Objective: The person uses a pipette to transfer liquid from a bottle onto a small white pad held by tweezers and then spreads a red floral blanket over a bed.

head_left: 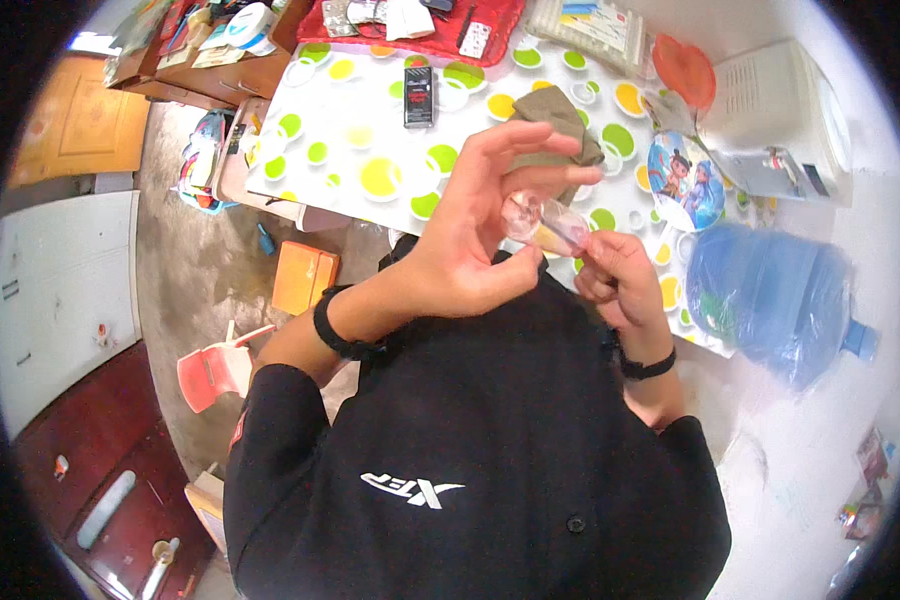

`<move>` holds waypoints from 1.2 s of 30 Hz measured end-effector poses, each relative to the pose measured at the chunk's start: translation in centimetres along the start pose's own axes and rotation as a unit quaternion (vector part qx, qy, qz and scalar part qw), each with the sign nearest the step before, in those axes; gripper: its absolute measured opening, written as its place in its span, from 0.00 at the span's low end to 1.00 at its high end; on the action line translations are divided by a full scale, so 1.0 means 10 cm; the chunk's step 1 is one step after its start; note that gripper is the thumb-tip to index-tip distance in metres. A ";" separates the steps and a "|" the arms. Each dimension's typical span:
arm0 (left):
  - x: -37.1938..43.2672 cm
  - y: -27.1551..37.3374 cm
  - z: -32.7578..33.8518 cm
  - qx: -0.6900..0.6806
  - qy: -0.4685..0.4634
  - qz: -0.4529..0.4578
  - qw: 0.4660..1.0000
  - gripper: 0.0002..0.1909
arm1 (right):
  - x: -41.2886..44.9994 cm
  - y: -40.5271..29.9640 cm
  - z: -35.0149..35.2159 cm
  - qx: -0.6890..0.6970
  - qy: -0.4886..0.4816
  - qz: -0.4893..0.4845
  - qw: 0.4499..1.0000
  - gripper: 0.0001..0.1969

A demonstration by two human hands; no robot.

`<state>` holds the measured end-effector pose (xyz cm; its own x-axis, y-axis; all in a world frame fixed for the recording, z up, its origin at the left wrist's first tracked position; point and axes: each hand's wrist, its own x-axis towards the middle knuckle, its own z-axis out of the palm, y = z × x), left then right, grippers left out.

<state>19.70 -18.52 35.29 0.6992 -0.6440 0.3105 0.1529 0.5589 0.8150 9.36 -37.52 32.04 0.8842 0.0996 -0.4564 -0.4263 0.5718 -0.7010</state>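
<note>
Between my hands, in front of my chest and near the table's front edge, is a small clear glass or plastic vessel (546,223), tilted. My left hand (487,232) has its fingers curved around the vessel's wider end, its thumb reaching under it; whether it bears on the vessel is hard to tell. The fingertips of my right hand (616,274) pinch the narrow end. Behind my left fingers a folded olive cloth (551,112) lies on the dotted tablecloth (375,178). A small black box (419,97) with writing lies further back.
A large blue water bottle (772,296) lies on its side at the right, near a round hand fan (686,180). A red tray (412,41) with items stands at the back. On the floor at left are an orange box (305,277) and a small pink chair (217,371).
</note>
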 end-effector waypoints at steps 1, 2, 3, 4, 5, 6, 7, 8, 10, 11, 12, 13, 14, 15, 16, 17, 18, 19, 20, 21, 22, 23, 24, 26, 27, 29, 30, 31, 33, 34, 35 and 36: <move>0.06 0.04 0.04 -0.026 -0.002 0.025 0.999 0.42 | -0.01 -0.01 0.06 0.018 0.005 0.008 1.000 0.12; 0.11 0.05 0.08 -0.022 0.000 0.034 0.999 0.42 | -0.01 -0.02 0.09 0.024 0.015 0.006 1.000 0.13; 0.16 0.05 0.13 -0.034 -0.007 0.062 0.997 0.44 | -0.01 -0.03 0.11 0.030 0.026 0.002 0.999 0.13; 0.20 0.07 0.17 -0.045 -0.014 0.090 0.995 0.45 | 0.00 -0.04 0.11 0.023 0.019 0.000 1.000 0.13; 0.25 0.10 0.21 -0.041 -0.014 0.099 0.994 0.45 | 0.02 -0.04 0.10 0.016 0.019 -0.015 1.000 0.13; 0.30 0.12 0.25 0.004 -0.013 0.125 0.992 0.44 | 0.01 -0.07 0.15 0.009 0.021 -0.024 0.999 0.14; 0.33 0.15 0.27 0.048 -0.011 0.151 0.987 0.43 | 0.01 -0.10 0.22 0.003 0.022 -0.033 0.999 0.14; 0.32 0.17 0.29 0.067 0.005 0.149 0.987 0.45 | 0.01 -0.10 0.33 -0.020 0.048 -0.064 0.997 0.14; 0.33 0.28 0.33 0.015 -0.025 0.149 0.988 0.44 | -0.01 -0.18 0.27 0.013 -0.074 0.009 0.997 0.13; 0.36 0.32 0.36 -0.022 -0.049 0.152 0.987 0.43 | -0.02 -0.24 0.24 0.022 -0.132 0.046 0.990 0.12; 0.39 0.35 0.38 -0.063 -0.075 0.150 0.984 0.42 | -0.06 -0.31 0.39 0.020 -0.070 0.058 0.996 0.11; 0.42 0.31 0.35 -0.092 -0.105 0.140 0.980 0.41 | -0.11 -0.36 0.58 0.018 -0.009 0.069 0.997 0.11; 0.44 0.26 0.32 -0.115 -0.133 0.128 0.976 0.40 | -0.12 -0.38 0.70 -0.013 0.025 0.040 0.999 0.11; 0.43 0.25 0.32 -0.149 -0.121 0.100 0.976 0.39 | -0.12 -0.32 0.64 -0.016 0.018 0.040 0.999 0.11; 0.54 0.07 0.29 -0.155 -0.084 0.159 0.971 0.37 | -0.13 -0.24 0.49 0.031 -0.005 0.014 0.999 0.11; 0.57 -0.11 0.24 -0.145 -0.038 0.220 0.964 0.36 | -0.07 -0.19 0.37 0.079 -0.069 0.013 0.994 0.11; 0.54 -0.13 0.26 -0.162 0.017 0.203 0.965 0.33 | -0.03 -0.18 0.30 0.124 -0.128 0.017 0.984 0.12; 0.51 -0.14 0.27 -0.159 0.014 0.207 0.965 0.33 | 0.01 -0.15 0.27 0.121 -0.131 0.015 0.984 0.12; 0.49 -0.14 0.27 -0.175 0.065 0.176 0.967 0.34 | 0.04 -0.13 0.26 0.092 -0.110 -0.033 0.989 0.12; 0.48 -0.13 0.29 -0.191 0.115 0.143 0.964 0.35 | 0.05 -0.12 0.27 0.064 -0.088 -0.080 0.991 0.12; 0.47 -0.10 0.29 -0.154 0.133 0.149 0.968 0.26 | 0.05 -0.10 0.33 0.027 -0.041 -0.131 0.990 0.13; 0.47 -0.05 0.29 -0.154 0.131 0.151 0.968 0.26 | 0.10 -0.08 0.36 0.026 -0.042 -0.133 0.990 0.13; 0.49 0.04 0.32 -0.178 0.176 0.072 0.965 0.24 | 0.16 -0.07 0.38 -0.008 0.005 -0.188 0.982 0.14; 0.54 0.13 0.38 -0.193 0.245 -0.024 0.950 0.27 | 0.22 -0.07 0.43 -0.051 0.042 -0.258 0.964 0.14; 0.53 0.11 0.33 -0.193 0.243 -0.023 0.950 0.27 | 0.23 -0.07 0.44 -0.051 0.042 -0.259 0.964 0.14; 0.50 0.09 0.12 -0.292 0.044 0.047 0.954 0.31 | 0.24 -0.07 0.46 -0.040 -0.020 -0.211 0.976 0.14; 0.49 0.16 0.04 -0.303 -0.019 0.013 0.953 0.35 | 0.23 -0.10 0.49 -0.028 -0.033 -0.165 0.985 0.14; 0.54 0.18 -0.04 -0.304 -0.020 0.014 0.952 0.35 | 0.21 -0.13 0.50 -0.029 -0.032 -0.166 0.985 0.14; 0.65 0.19 -0.18 -0.200 -0.245 0.046 0.948 0.33 | 0.18 -0.18 0.51 0.024 -0.080 -0.052 0.995 0.14; 0.67 0.21 -0.19 -0.212 -0.262 0.037 0.941 0.34 | 0.18 -0.17 0.50 0.035 -0.080 -0.039 0.995 0.14; 0.64 0.21 -0.13 -0.211 -0.261 0.038 0.941 0.34 | 0.17 -0.17 0.49 0.035 -0.081 -0.039 0.995 0.14; 0.63 0.19 0.00 -0.215 -0.128 0.047 0.967 0.34 | 0.18 -0.18 0.47 0.041 -0.096 -0.031 0.994 0.13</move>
<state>24.42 -21.51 38.84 0.5358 -0.6580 0.5291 0.4130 0.7508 0.5156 12.68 -34.57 35.07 0.9315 0.2115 -0.2960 -0.3606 0.6448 -0.6739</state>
